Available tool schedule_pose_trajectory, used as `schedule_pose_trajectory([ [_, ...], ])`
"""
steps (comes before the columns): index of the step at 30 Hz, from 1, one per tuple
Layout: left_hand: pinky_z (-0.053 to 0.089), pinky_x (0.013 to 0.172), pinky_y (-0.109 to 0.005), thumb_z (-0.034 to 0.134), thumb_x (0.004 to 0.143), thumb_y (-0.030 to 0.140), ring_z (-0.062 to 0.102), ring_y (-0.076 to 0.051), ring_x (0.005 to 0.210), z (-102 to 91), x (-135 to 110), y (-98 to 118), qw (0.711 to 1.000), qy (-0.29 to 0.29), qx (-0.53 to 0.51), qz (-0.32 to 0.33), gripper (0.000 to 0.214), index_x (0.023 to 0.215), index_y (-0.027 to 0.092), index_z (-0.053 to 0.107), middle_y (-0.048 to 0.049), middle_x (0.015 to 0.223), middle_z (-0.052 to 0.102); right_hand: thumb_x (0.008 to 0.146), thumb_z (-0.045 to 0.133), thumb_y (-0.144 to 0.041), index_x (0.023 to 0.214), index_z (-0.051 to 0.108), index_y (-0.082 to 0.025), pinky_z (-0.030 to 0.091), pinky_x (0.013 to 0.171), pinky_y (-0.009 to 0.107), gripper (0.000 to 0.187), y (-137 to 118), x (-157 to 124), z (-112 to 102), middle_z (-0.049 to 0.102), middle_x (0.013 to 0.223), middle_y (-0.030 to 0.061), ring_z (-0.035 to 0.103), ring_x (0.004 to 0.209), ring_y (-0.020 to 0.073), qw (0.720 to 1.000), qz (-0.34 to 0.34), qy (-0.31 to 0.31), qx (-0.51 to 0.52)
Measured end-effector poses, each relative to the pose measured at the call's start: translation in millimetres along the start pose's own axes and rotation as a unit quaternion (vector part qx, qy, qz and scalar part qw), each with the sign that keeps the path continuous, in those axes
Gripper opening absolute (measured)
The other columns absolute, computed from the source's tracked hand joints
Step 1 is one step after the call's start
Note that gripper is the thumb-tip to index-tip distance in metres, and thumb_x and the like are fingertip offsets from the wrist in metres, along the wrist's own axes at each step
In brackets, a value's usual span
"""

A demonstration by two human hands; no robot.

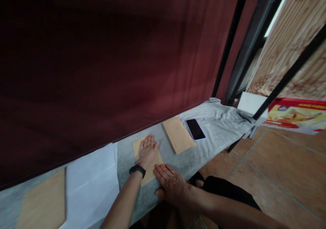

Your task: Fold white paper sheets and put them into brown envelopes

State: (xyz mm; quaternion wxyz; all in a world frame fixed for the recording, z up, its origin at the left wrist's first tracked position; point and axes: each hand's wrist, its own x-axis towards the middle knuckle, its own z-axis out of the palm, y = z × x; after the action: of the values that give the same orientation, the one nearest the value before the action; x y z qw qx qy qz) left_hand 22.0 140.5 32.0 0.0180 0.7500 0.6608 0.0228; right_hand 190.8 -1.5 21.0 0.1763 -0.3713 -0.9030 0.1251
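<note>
Flat tan paper envelope [152, 170], slim and rectangular, lies on the soft grey cloth [216, 120] draped along a narrow bench, right in front of the person I am watching. The left hand [148, 150], with a black band [137, 169] round its wrist, rests palm down on the envelope's far half, fingers released and stretched out flat, grasping nothing. The right hand [174, 184] has its fingertips on the envelope's near edge, fingers extended and the thumb held apart, just beyond the paper; these too look released, though I cannot tell whether they press.

Near the envelope, to the person's right, sits a thick, squared tan paper bundle [179, 135], and just beside it a smartphone [195, 129] with a dark screen and a pale lilac rim. Over on the left I see large white paper sheets [93, 185] with a crease across them, and next to those another tan paper piece [43, 201], cut off from my sight at its near end. Behind the bench hangs a deep maroon backdrop [127, 59]. Off to the right, a red and yellow printed carton [296, 116] stands above the brown tiled floor [280, 168].
</note>
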Motion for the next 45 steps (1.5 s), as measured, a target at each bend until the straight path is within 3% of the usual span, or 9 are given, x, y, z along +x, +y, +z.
schedule_pose_trajectory([
  [4, 0.011, 0.123, -0.057, 0.007, 0.1, 0.053, 0.013, -0.026, 0.155, -0.8, 5.4, -2.2, 1.0, 0.002, 0.003, -0.019, 0.071, 0.158, 0.017, 0.026, -0.0089, 0.166, 0.023, 0.104, 0.037, -0.055, 0.157, 0.031, -0.011, 0.022, 0.124, 0.042, 0.069, -0.1, 0.0, -1.3, 0.029, 0.162, 0.014, 0.029, 0.149, 0.026, 1.0, 0.003, -0.011, -0.002],
  [10, 0.011, 0.122, -0.06, 0.01, 0.1, 0.054, 0.014, -0.027, 0.155, -5.6, -2.0, 0.7, 1.0, -0.005, -0.002, -0.015, 0.071, 0.158, 0.017, 0.026, -0.0104, 0.166, 0.023, 0.104, 0.036, -0.056, 0.157, 0.031, -0.01, 0.02, 0.124, 0.041, 0.07, 0.4, 0.8, -1.4, 0.028, 0.162, 0.0144, 0.028, 0.15, 0.0257, 1.0, 0.003, -0.014, 0.016],
  [16, 0.012, 0.124, -0.053, 0.012, 0.1, 0.054, 0.017, -0.023, 0.155, -2.5, -11.5, -10.4, 1.0, 0.007, 0.008, 0.023, 0.068, 0.158, 0.021, 0.026, -0.0074, 0.166, 0.025, 0.103, 0.042, -0.053, 0.156, 0.032, -0.009, 0.021, 0.124, 0.041, 0.07, -0.1, 1.5, -6.6, 0.03, 0.162, 0.0149, 0.027, 0.15, 0.0244, 0.999, 0.006, -0.024, 0.024],
  [22, 0.015, 0.124, -0.05, 0.013, 0.102, 0.048, 0.019, -0.024, 0.154, -0.1, -24.0, -19.2, 0.999, 0.029, 0.014, -0.006, 0.066, 0.158, 0.017, 0.026, -0.0099, 0.165, 0.029, 0.103, 0.044, -0.053, 0.157, 0.032, -0.01, 0.02, 0.125, 0.042, 0.07, 4.0, -0.3, 2.4, 0.03, 0.161, 0.0155, 0.027, 0.15, 0.0247, 1.0, -0.002, -0.008, 0.019],
  [27, 0.011, 0.125, -0.05, 0.014, 0.102, 0.049, 0.013, -0.023, 0.155, -4.3, -56.0, -22.0, 0.998, -0.029, -0.012, 0.053, 0.062, 0.159, 0.026, 0.021, -0.0009, 0.166, 0.026, 0.101, 0.05, -0.049, 0.156, 0.032, -0.007, 0.02, 0.125, 0.044, 0.071, 10.2, 0.2, 6.4, 0.028, 0.162, 0.0176, 0.026, 0.151, 0.0267, 0.999, -0.014, -0.024, 0.029],
  [33, 0.012, 0.126, -0.049, 0.012, 0.104, 0.048, 0.011, -0.02, 0.155, -7.9, -104.1, -18.4, 0.99, -0.079, -0.039, 0.111, 0.059, 0.159, 0.029, 0.016, 0.0008, 0.167, 0.022, 0.098, 0.056, -0.039, 0.156, 0.035, -0.014, 0.021, 0.124, 0.042, 0.066, 24.3, 6.9, -17.4, 0.034, 0.16, 0.0145, 0.03, 0.149, 0.0233, 0.99, -0.015, -0.111, 0.09],
  [40, 0.024, 0.124, -0.045, 0.025, 0.102, 0.053, 0.02, -0.023, 0.154, -1.5, -163.9, -12.6, 0.992, -0.032, -0.015, 0.118, 0.067, 0.159, 0.017, 0.022, -0.0098, 0.166, 0.024, 0.1, 0.053, -0.036, 0.156, 0.035, -0.016, 0.02, 0.124, 0.04, 0.062, 36.3, -0.4, -22.7, 0.033, 0.161, 0.0121, 0.028, 0.15, 0.0209, 0.99, -0.023, -0.106, 0.087],
  [45, 0.04, 0.116, -0.04, 0.03, 0.102, 0.043, 0.041, -0.025, 0.145, -7.8, -182.2, -8.2, 0.996, 0.017, 0.006, 0.084, 0.058, 0.15, 0.012, 0.042, -0.0152, 0.155, 0.045, 0.1, 0.052, -0.034, 0.153, 0.041, -0.017, 0.024, 0.122, 0.044, 0.056, 38.8, -1.1, -24.9, 0.036, 0.16, 0.0123, 0.033, 0.148, 0.0237, 0.996, 0.017, -0.068, 0.057],
])
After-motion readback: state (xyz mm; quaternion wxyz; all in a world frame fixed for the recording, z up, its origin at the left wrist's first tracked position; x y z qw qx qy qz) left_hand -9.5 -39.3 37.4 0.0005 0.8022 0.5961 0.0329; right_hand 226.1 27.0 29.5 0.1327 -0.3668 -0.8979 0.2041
